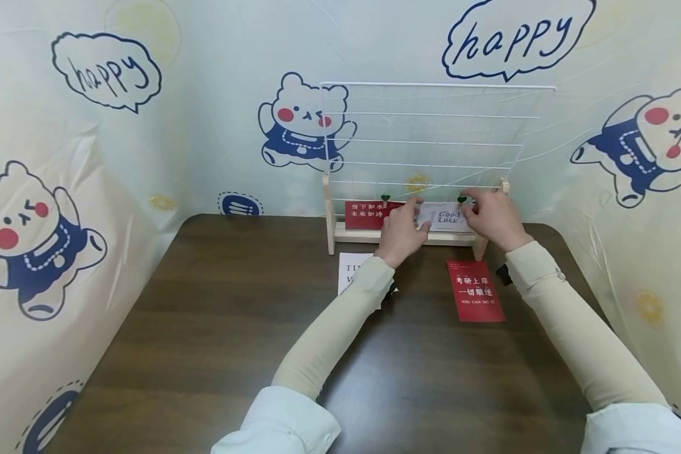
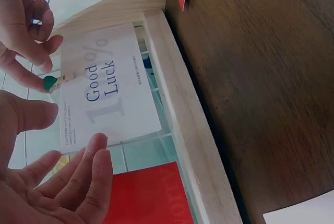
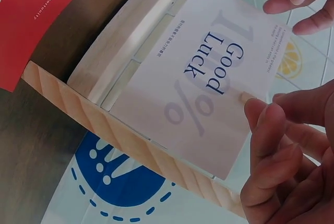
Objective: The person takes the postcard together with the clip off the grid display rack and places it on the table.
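A white "Good Luck" card hangs low on a white wire grid rack with wooden feet. At its upper edge is a small wooden clip with a green heart. My right hand pinches this clip with thumb and forefinger, the other fingers curled. Fingers loosely spread, my left hand hovers by the card's left edge, its fingertips overlapping that edge in the left wrist view. To the left, a red card hangs from another green-heart clip, partly behind the left hand.
On the dark wooden table lie a red card before the rack's right foot and a white card, partly hidden by the left forearm. A small black object sits beside the right sleeve. Printed cloth surrounds the table.
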